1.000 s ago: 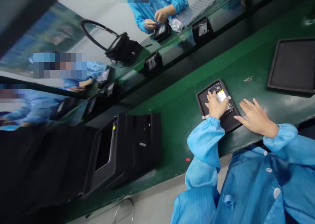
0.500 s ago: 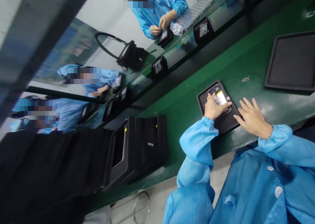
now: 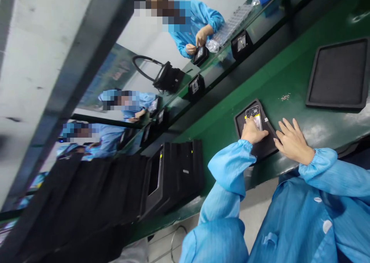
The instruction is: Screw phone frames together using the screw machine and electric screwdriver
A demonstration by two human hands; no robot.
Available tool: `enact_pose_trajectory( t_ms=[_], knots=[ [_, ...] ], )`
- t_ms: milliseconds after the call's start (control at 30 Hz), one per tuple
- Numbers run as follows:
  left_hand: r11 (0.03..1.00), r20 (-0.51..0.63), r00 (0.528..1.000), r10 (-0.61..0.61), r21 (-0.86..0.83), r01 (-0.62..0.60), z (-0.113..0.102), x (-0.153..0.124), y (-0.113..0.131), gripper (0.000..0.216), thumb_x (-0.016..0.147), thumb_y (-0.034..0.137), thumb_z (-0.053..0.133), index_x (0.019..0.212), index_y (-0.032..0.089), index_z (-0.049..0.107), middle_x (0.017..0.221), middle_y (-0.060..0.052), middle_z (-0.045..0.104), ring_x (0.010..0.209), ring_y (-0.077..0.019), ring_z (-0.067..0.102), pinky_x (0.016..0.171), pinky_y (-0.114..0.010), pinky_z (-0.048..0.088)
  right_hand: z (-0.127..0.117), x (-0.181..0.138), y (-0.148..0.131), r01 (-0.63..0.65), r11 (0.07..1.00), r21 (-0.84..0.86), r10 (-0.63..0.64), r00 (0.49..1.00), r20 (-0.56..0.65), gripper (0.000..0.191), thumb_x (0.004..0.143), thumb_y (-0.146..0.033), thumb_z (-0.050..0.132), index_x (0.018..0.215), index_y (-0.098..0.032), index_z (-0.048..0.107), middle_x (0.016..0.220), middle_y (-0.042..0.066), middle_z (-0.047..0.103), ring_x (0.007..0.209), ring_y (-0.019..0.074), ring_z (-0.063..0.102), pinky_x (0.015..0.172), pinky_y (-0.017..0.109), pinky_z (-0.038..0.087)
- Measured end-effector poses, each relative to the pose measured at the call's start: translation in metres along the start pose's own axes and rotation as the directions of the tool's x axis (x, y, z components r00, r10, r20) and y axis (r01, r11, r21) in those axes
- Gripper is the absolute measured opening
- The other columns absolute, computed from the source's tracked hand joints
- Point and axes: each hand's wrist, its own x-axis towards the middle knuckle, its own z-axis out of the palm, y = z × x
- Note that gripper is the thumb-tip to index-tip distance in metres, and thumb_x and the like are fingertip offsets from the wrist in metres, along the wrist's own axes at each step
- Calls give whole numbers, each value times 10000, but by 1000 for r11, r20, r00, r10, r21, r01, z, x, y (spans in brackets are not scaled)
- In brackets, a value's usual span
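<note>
An opened phone (image 3: pixel 257 111) with its inner parts and a white-and-yellow battery showing lies in a small black foam tray (image 3: pixel 267 145) on the green bench. My left hand (image 3: pixel 252 131) rests over the phone's lower part, fingertips on the battery and thumb spread out past the phone's right edge. It covers much of the battery. Beside the tray's right edge is my right hand (image 3: pixel 296 141), held flat with fingers apart and nothing in it. A small pile of screws (image 3: pixel 285 97) lies on the bench beyond my hands.
A larger black tray (image 3: pixel 341 76) lies at the right. Many black foam trays (image 3: pixel 173 178) stand in a row at the left. Across a glass shelf, a co-worker (image 3: pixel 202 35) handles a device; a black bag (image 3: pixel 167 78) and other co-workers are further left.
My left thumb has come off the phone's right edge, and the fingers have shifted onto the battery. My right hand has moved slightly left. The camera view has shifted.
</note>
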Motion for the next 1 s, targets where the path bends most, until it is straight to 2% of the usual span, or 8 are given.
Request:
enact_pose_trajectory(
  t_ms=[133, 333, 400, 467, 567, 667, 833, 1000],
  knots=[
    [999, -60, 998, -23, 35, 25, -13, -11, -1, 825, 459, 43, 710, 1264, 123, 548, 1252, -219, 603, 1249, -426, 494, 1063, -496, 357, 1, 0, 0, 10, 1000, 9, -10, 1000, 2, 430, 982, -376, 419, 1100, -59, 685, 1366, 213, 486, 1364, 364, 325, 1130, 577, 187],
    [990, -113, 989, -98, -113, 85, -36, -19, -24, 292, 759, 260, 571, 993, 115, 669, 867, -128, 717, 851, -295, 695, 788, -433, 549, 2, -1, -1, 6, 1000, -6, -6, 1000, -8, 513, 991, -470, 386, 1103, -67, 684, 1366, 211, 486, 1363, 365, 328, 1129, 581, 198],
    [981, -137, 982, -130, -164, 107, -39, -29, -37, 350, 822, 358, 546, 1045, 110, 652, 908, -147, 720, 843, -277, 700, 754, -422, 560, 2, -1, -1, 2, 1000, -22, -2, 1000, 1, 515, 992, -465, 383, 1120, -62, 678, 1368, 211, 485, 1366, 365, 323, 1130, 582, 201],
    [976, -198, 967, -159, -182, 123, -42, -43, -51, 422, 818, 434, 588, 1092, 117, 639, 1068, -194, 695, 997, -306, 670, 858, -460, 530, 3, -1, -1, 11, 999, -37, -11, 1000, 11, 532, 995, -469, 373, 1151, -53, 666, 1377, 212, 475, 1371, 371, 313, 1129, 589, 200],
    [967, -266, 941, -208, -198, 158, -43, -63, -71, 414, 750, 462, 686, 1012, 143, 671, 1258, -227, 610, 1290, -379, 477, 1072, -535, 350, 4, -1, -3, 45, 998, -45, -44, 999, 23, 560, 993, -483, 368, 1199, -39, 640, 1393, 218, 455, 1382, 390, 283, 1124, 612, 184],
    [946, -231, 943, -238, -277, 170, -31, -74, -83, 347, 721, 436, 727, 935, 165, 688, 1282, -196, 607, 1390, -370, 342, 1143, -516, 237, 7, 0, -4, 82, 997, -15, -81, 996, 49, 564, 987, -473, 387, 1234, -20, 613, 1406, 218, 441, 1393, 386, 264, 1134, 609, 174],
    [826, -219, 942, -256, -556, 95, -2, -82, -75, 510, 779, 410, 699, 1219, 183, 576, 1328, -126, 590, 1293, -256, 497, 1091, -383, 380, 17, -6, 3, 142, 987, 72, -145, 989, 32, 569, 968, -420, 380, 1261, 30, 570, 1398, 236, 442, 1379, 359, 317, 1144, 569, 219],
    [592, -185, 925, -332, -804, 52, 4, -80, -68, 739, 623, 356, 838, 1257, 131, 533, 1072, -151, 708, 956, -258, 691, 850, -382, 566, 28, -9, 21, 174, 953, 247, -160, 984, -76, 624, 961, -514, 315, 1292, -46, 560, 1373, 190, 489, 1350, 350, 380, 1121, 642, 202]
  ],
)
